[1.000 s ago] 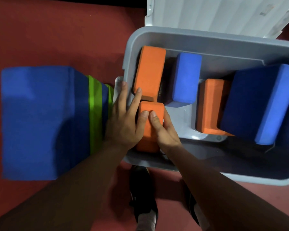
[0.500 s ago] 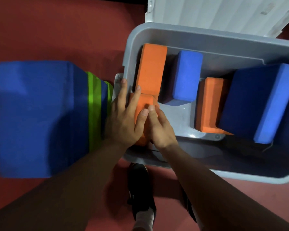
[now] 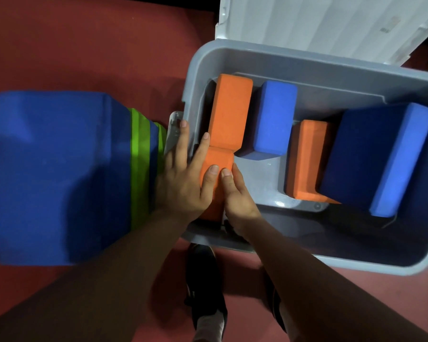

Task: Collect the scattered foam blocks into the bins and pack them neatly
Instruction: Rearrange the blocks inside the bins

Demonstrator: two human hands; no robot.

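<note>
A grey bin (image 3: 307, 62) stands on the red floor (image 3: 84, 45), its white lid (image 3: 319, 23) swung open on the far side. At the bin's near left corner both hands meet on the near orange block (image 3: 218, 159). The left hand (image 3: 181, 183) lies flat across the bin's left rim, its grip spread, thumb pressed on the block's top. The right hand (image 3: 237, 198) pinches the block's right edge, thumb on top beside the left thumb. The block's far end touches the tall orange block (image 3: 230, 109). Right of that stand a blue block (image 3: 274, 117), a middle orange block (image 3: 307, 159) and a big blue block (image 3: 378, 156) tilted against it. Outside the bin, to the left, lies a stack (image 3: 59, 174) of blue and green blocks. A dark shoe (image 3: 203, 280) shows below.
</note>
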